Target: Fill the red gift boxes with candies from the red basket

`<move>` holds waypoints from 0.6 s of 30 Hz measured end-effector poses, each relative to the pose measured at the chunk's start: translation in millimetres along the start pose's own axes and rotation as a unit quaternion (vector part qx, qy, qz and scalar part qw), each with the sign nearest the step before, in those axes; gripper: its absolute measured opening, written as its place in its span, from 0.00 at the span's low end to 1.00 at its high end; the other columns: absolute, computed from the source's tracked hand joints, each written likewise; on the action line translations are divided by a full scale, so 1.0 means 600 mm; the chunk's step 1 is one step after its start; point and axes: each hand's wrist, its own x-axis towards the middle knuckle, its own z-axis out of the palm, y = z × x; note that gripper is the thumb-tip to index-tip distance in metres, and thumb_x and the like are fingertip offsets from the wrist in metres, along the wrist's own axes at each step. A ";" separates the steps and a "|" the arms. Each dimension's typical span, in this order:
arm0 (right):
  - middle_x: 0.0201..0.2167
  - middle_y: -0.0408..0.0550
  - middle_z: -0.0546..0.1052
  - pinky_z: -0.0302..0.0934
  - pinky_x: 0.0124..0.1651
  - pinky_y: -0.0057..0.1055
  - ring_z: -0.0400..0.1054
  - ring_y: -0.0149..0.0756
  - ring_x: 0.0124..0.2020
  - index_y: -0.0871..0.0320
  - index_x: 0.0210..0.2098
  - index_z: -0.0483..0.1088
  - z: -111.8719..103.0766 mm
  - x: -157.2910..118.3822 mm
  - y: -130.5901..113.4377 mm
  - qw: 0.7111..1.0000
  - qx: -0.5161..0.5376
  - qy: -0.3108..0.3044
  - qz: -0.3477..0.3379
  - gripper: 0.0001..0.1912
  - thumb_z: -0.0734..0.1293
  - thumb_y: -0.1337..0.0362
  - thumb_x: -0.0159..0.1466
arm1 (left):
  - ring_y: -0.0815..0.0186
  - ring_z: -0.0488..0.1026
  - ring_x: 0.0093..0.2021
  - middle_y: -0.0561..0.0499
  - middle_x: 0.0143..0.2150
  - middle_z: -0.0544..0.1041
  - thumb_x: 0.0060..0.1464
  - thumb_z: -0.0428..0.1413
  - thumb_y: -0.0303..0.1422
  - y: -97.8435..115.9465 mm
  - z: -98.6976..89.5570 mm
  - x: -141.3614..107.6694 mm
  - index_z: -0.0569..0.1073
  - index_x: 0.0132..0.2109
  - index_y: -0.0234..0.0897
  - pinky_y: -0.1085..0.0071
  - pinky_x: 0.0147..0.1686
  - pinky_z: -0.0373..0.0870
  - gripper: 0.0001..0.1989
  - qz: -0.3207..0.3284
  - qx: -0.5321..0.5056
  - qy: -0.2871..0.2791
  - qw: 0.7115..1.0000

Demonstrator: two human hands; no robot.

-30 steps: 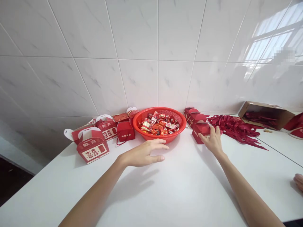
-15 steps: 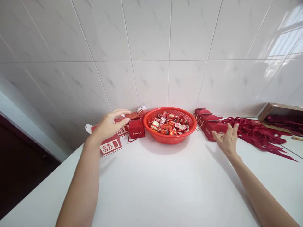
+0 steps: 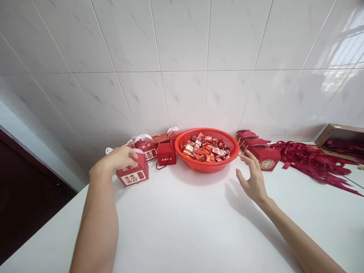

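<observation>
My left hand (image 3: pixel 115 160) lies over the top of a red gift box (image 3: pixel 133 178) with white panels and printed characters, its fingers bent round the box's upper part. The thumb is hidden. This box stands on the white table. My right hand (image 3: pixel 253 184) is held above the table with its fingers apart and nothing in them. It is near a red plastic basket (image 3: pixel 206 167) full of wrapped candies (image 3: pixel 206 148), and close to a row of red boxes (image 3: pixel 265 157) on the right.
More red boxes (image 3: pixel 165 153) stand between my left hand and the basket. At the right lies a heap of dark red ribbons (image 3: pixel 304 163), beside an open cardboard box (image 3: pixel 338 136). A tiled wall (image 3: pixel 184 98) rises behind the white table (image 3: pixel 193 223).
My left hand has come down onto the gift box from above. My right hand has moved left, away from the front of the right-hand boxes. The view has shifted slightly.
</observation>
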 end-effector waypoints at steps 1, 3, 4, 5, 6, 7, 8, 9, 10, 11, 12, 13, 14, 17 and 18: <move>0.66 0.62 0.60 0.63 0.60 0.56 0.57 0.54 0.67 0.54 0.59 0.62 0.004 -0.003 -0.003 1.000 0.011 -0.008 -0.007 0.21 0.62 0.61 0.67 | 0.59 0.73 0.26 0.51 0.24 0.75 0.37 0.61 0.35 0.000 0.001 0.002 0.72 0.23 0.38 0.68 0.25 0.65 0.07 -0.032 0.003 -0.017 0.999; 0.66 0.62 0.61 0.65 0.58 0.55 0.60 0.53 0.65 0.53 0.58 0.63 0.009 -0.009 -0.007 0.999 0.028 -0.022 -0.018 0.20 0.62 0.62 0.67 | 0.58 0.72 0.27 0.50 0.24 0.74 0.34 0.60 0.36 0.005 0.000 0.002 0.70 0.21 0.39 0.67 0.25 0.64 0.07 -0.071 0.015 -0.054 0.996; 0.66 0.61 0.61 0.66 0.57 0.53 0.63 0.52 0.63 0.53 0.58 0.63 0.012 -0.011 -0.009 0.999 0.035 -0.027 -0.021 0.19 0.61 0.63 0.67 | 0.58 0.72 0.27 0.50 0.24 0.73 0.34 0.60 0.36 0.010 -0.001 -0.001 0.69 0.20 0.39 0.67 0.25 0.63 0.08 -0.061 0.020 -0.064 0.996; 0.66 0.61 0.61 0.67 0.56 0.52 0.67 0.50 0.59 0.53 0.57 0.63 0.013 -0.013 -0.011 0.998 0.041 -0.031 -0.024 0.18 0.61 0.64 0.67 | 0.58 0.71 0.27 0.50 0.23 0.72 0.34 0.59 0.37 0.018 -0.003 -0.007 0.68 0.19 0.39 0.67 0.24 0.62 0.09 -0.043 0.023 -0.073 0.996; 0.66 0.61 0.61 0.68 0.54 0.51 0.70 0.48 0.55 0.53 0.57 0.63 0.015 -0.015 -0.014 0.998 0.045 -0.034 -0.026 0.18 0.61 0.64 0.68 | 0.59 0.71 0.27 0.50 0.23 0.71 0.35 0.59 0.38 0.028 -0.005 -0.014 0.67 0.19 0.39 0.68 0.24 0.61 0.10 -0.021 0.022 -0.085 0.996; 0.65 0.61 0.61 0.69 0.53 0.50 0.72 0.45 0.51 0.53 0.56 0.64 0.015 -0.016 -0.017 0.998 0.049 -0.037 -0.028 0.17 0.61 0.64 0.68 | 0.59 0.70 0.27 0.51 0.23 0.71 0.37 0.59 0.39 0.040 -0.007 -0.022 0.67 0.19 0.40 0.68 0.25 0.61 0.10 0.002 0.016 -0.101 0.995; 0.65 0.61 0.62 0.70 0.52 0.48 0.74 0.43 0.48 0.53 0.56 0.64 0.015 -0.018 -0.022 0.997 0.054 -0.041 -0.031 0.16 0.60 0.65 0.68 | 0.60 0.70 0.28 0.51 0.23 0.71 0.39 0.59 0.40 0.054 -0.008 -0.032 0.68 0.20 0.40 0.69 0.25 0.61 0.11 0.028 0.006 -0.120 0.992; 0.65 0.61 0.62 0.70 0.51 0.47 0.74 0.42 0.46 0.53 0.56 0.64 0.015 -0.019 -0.027 0.997 0.059 -0.047 -0.034 0.16 0.60 0.65 0.69 | 0.61 0.70 0.28 0.52 0.25 0.72 0.42 0.58 0.41 0.071 -0.007 -0.042 0.68 0.22 0.40 0.70 0.26 0.61 0.11 0.060 -0.006 -0.134 0.989; 0.65 0.62 0.63 0.71 0.51 0.46 0.74 0.42 0.46 0.53 0.56 0.64 0.015 -0.020 -0.033 0.996 0.064 -0.053 -0.038 0.16 0.60 0.65 0.69 | 0.62 0.70 0.29 0.52 0.26 0.72 0.45 0.58 0.42 0.089 -0.004 -0.051 0.69 0.23 0.40 0.70 0.26 0.61 0.11 0.096 -0.013 -0.148 0.984; 0.64 0.62 0.63 0.71 0.51 0.45 0.74 0.43 0.49 0.53 0.56 0.64 0.014 -0.022 -0.041 0.995 0.069 -0.061 -0.041 0.16 0.61 0.65 0.69 | 0.62 0.70 0.29 0.52 0.27 0.72 0.48 0.57 0.42 0.109 0.001 -0.060 0.69 0.25 0.40 0.71 0.27 0.61 0.12 0.136 -0.014 -0.158 0.978; 0.64 0.62 0.63 0.71 0.51 0.45 0.73 0.45 0.52 0.53 0.56 0.64 0.013 -0.024 -0.048 0.994 0.075 -0.069 -0.046 0.16 0.61 0.65 0.69 | 0.62 0.71 0.31 0.53 0.28 0.73 0.51 0.55 0.42 0.131 0.009 -0.068 0.70 0.26 0.40 0.71 0.29 0.62 0.12 0.184 -0.013 -0.169 0.968; 0.65 0.62 0.63 0.70 0.53 0.46 0.71 0.46 0.56 0.54 0.56 0.64 0.012 -0.026 -0.056 0.992 0.080 -0.077 -0.052 0.16 0.62 0.64 0.69 | 0.63 0.72 0.33 0.52 0.30 0.75 0.54 0.54 0.41 0.152 0.020 -0.075 0.71 0.28 0.39 0.72 0.31 0.63 0.12 0.234 -0.017 -0.179 0.956; 0.65 0.62 0.63 0.69 0.55 0.46 0.68 0.48 0.59 0.54 0.58 0.64 0.011 -0.029 -0.063 0.991 0.084 -0.084 -0.061 0.17 0.62 0.64 0.69 | 0.63 0.73 0.34 0.52 0.32 0.76 0.58 0.52 0.40 0.173 0.035 -0.081 0.72 0.30 0.39 0.72 0.33 0.64 0.12 0.280 -0.022 -0.181 0.943; 0.67 0.60 0.61 0.65 0.61 0.47 0.60 0.48 0.66 0.52 0.63 0.61 0.008 -0.037 -0.080 0.984 0.099 -0.112 -0.096 0.23 0.63 0.61 0.70 | 0.63 0.73 0.38 0.50 0.37 0.77 0.63 0.50 0.35 0.229 0.088 -0.094 0.74 0.34 0.38 0.71 0.37 0.65 0.12 0.396 -0.022 -0.170 0.902; 0.68 0.59 0.60 0.64 0.62 0.47 0.58 0.48 0.68 0.52 0.65 0.60 0.007 -0.039 -0.083 0.981 0.105 -0.124 -0.108 0.24 0.62 0.60 0.71 | 0.63 0.73 0.39 0.49 0.39 0.77 0.64 0.49 0.33 0.242 0.105 -0.097 0.75 0.35 0.38 0.70 0.38 0.66 0.12 0.422 -0.016 -0.164 0.892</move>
